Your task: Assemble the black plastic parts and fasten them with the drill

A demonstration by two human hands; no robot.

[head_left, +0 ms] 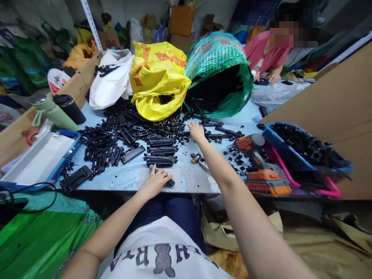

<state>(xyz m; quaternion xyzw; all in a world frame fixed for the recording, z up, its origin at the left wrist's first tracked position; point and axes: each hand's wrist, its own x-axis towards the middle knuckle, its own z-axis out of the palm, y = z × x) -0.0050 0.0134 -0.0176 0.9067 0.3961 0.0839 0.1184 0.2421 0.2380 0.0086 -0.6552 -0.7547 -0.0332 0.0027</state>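
Black plastic bar (172, 182) lies under the L hand (157, 180), at the near edge of the blue-topped table (110, 181); fingers are on it, both ends showing. Can't tell if that hand grips it or just presses. Hands are apart. R hand (197, 131) is farther out, fingers bent at the small black bits (183, 128); can't tell if any is pinched.

Just beyond L hand: a stack of black bars (161, 150), side by side. Left of that, a big heap of black parts (113, 133). Just nearer than R hand, under the forearm, a metal tool (200, 161), partly hidden. Right of R hand, an orange/gray drill (255, 159) w/ battery; past it, a blue basket (286, 149) full of black pcs.

Beyond both hands: white bag (109, 89), yellow bag (158, 75) & green bag (213, 52), L to R; green one's mouth is open, dark pcs in it. Far left of L hand: blue tray (66, 157), green bottle (54, 110) & black cup (69, 108). Far right beyond R hand, a co-worker in a pink top (254, 54).
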